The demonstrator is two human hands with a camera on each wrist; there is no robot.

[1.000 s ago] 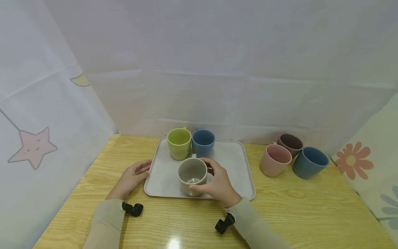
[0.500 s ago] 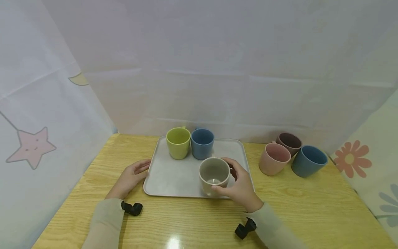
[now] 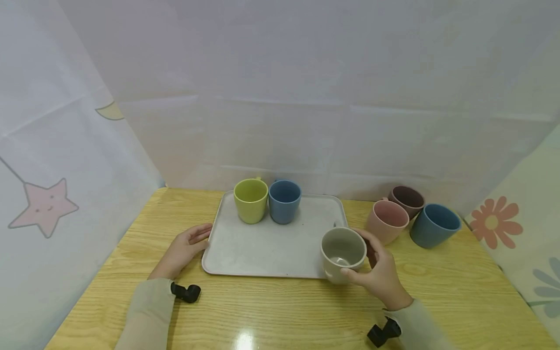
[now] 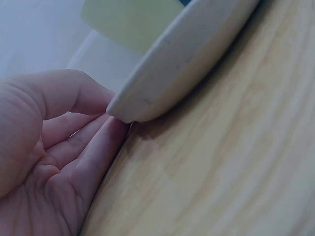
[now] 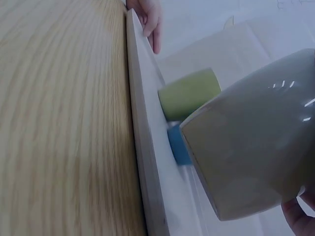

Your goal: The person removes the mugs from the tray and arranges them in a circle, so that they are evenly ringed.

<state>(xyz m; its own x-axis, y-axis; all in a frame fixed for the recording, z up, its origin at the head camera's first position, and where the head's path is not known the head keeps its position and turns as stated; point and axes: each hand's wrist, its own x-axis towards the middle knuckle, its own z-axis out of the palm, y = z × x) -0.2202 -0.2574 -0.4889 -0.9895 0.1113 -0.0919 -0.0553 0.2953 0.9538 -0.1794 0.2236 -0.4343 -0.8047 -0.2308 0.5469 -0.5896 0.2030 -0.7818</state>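
Observation:
My right hand point(image 3: 375, 266) grips a grey mug point(image 3: 343, 253) by its side and handle, tilted, just above the front right corner of a grey tray point(image 3: 262, 248). The right wrist view shows the grey mug point(image 5: 256, 152) clear of the tray point(image 5: 142, 147). My left hand point(image 3: 185, 247) rests on the wooden table with relaxed fingers against the tray's left rim point(image 4: 182, 64). A green mug point(image 3: 251, 200) and a blue mug point(image 3: 285, 201) stand side by side at the tray's back.
On the table point(image 3: 271, 311) right of the tray stand a pink mug point(image 3: 387, 221), a brown mug point(image 3: 408, 199) and another blue mug point(image 3: 434, 226). White cloth walls close in the back and both sides.
My right hand has carried the grey mug from the tray's front middle rightward to its front right corner. The left hand has stayed at the left rim.

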